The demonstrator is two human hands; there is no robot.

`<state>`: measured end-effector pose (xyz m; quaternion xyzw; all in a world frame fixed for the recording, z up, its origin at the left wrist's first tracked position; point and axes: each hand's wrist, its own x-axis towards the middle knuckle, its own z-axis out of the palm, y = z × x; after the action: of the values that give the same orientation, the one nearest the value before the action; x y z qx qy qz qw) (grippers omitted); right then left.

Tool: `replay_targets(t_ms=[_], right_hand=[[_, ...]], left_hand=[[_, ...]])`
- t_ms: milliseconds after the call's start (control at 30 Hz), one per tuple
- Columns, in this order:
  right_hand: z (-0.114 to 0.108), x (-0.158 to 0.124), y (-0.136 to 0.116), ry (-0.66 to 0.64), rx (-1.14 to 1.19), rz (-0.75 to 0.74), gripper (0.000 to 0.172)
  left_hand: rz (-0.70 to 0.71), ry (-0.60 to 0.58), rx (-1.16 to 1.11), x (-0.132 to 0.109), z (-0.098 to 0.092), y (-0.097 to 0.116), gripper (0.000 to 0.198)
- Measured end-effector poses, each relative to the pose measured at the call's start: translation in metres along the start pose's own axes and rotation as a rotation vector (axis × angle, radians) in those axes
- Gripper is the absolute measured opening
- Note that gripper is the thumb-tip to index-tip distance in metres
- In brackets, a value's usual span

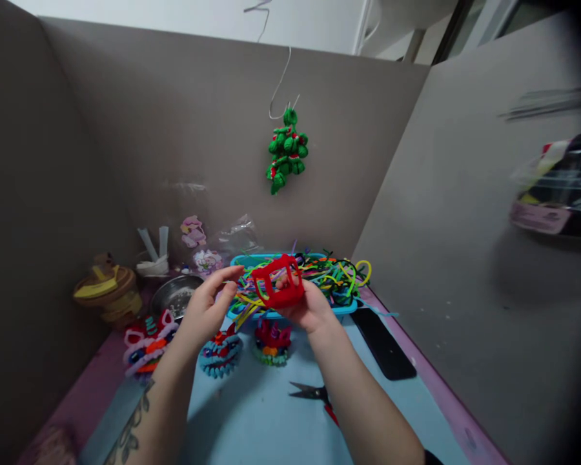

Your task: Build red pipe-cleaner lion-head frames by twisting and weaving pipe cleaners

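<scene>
In the middle of the head view, a small red box-shaped frame (294,294), fuzzy like bent pipe cleaners, is held up by my right hand (314,310). My right fingers close on its near side and show partly through its openings. To the left of it, my left hand (208,310) is raised with fingers stretched toward the frame, thumb apart from them, and nothing visible in its grasp. Behind both hands, a blue tray (341,310) is heaped with loose coloured pipe cleaners (329,278).
Below the hands sit a blue fuzzy figure (221,354), a red-and-green one (272,343) and a lilac one (150,345). Scissors (310,391) lie partly under my right forearm. A black phone (385,345) rests at right. A metal bowl (167,294) stands left; a green ornament (288,152) hangs behind.
</scene>
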<state>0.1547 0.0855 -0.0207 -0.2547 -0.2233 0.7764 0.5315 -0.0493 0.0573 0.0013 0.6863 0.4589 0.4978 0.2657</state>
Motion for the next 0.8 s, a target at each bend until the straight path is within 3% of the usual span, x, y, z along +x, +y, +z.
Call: replay_targets(t_ms=[100, 233, 367, 533, 800], right_hand=[[0.001, 0.000, 0.002, 0.015, 0.063, 0.124, 0.003], [0.002, 0.001, 0.006, 0.040, 0.048, 0.136, 0.007], [0.006, 0.000, 0.011, 0.061, 0.028, 0.042, 0.008], [0.013, -0.005, 0.018, 0.046, -0.113, -0.150, 0.021], [0.024, -0.011, 0.024, 0.079, -0.236, -0.190, 0.032]], left_hand=[[0.010, -0.029, 0.027, -0.001, 0.004, -0.002, 0.039], [0.029, -0.033, 0.052, -0.001, 0.005, -0.002, 0.036], [0.145, 0.074, 0.139, -0.004, 0.004, 0.009, 0.032], [0.362, 0.179, 0.335, -0.012, 0.008, 0.027, 0.027], [0.452, 0.184, 0.380, -0.013, 0.010, 0.026, 0.021]])
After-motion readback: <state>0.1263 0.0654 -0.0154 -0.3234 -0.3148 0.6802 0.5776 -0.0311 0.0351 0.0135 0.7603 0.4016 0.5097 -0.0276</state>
